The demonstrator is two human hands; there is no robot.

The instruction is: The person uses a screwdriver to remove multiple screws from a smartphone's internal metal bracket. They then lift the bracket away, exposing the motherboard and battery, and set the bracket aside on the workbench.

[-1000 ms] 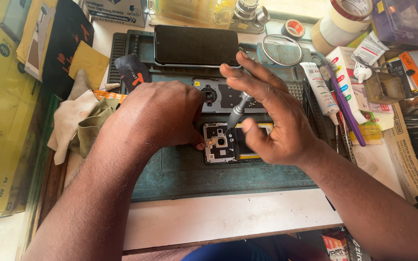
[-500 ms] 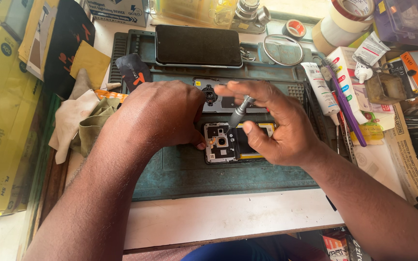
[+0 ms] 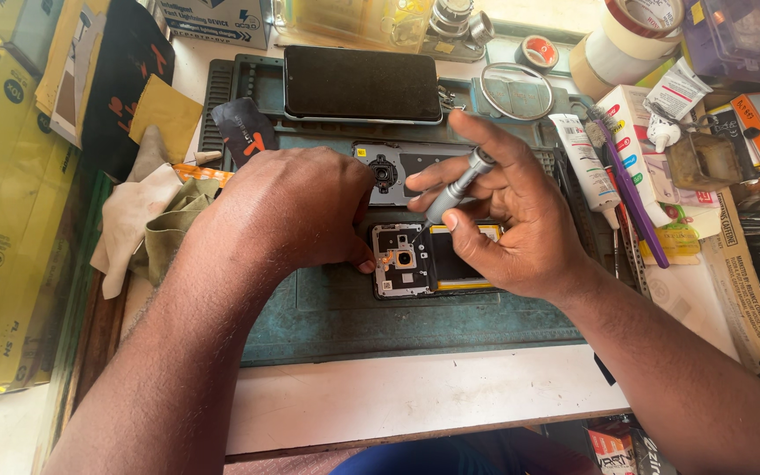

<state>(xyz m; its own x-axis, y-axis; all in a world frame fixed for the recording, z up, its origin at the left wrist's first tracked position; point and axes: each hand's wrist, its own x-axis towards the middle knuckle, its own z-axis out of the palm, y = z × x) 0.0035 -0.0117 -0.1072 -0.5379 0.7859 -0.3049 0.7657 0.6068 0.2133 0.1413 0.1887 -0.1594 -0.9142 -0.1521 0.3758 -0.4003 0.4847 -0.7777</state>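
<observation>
Here, on a green work mat point(image 3: 327, 325), an opened phone point(image 3: 424, 259) lies face down, its camera end to the left. The left hand point(image 3: 296, 207) presses its left edge, fingers curled. The right hand point(image 3: 512, 220) pinches a small screwdriver point(image 3: 455, 189), tip on the phone. Beyond lie a back cover point(image 3: 398, 167) and a dark screen point(image 3: 362, 84).

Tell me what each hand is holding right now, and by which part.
The right hand holds a small screwdriver by its metal handle, tip down on the opened phone. The left hand steadies that phone at its left edge.
</observation>
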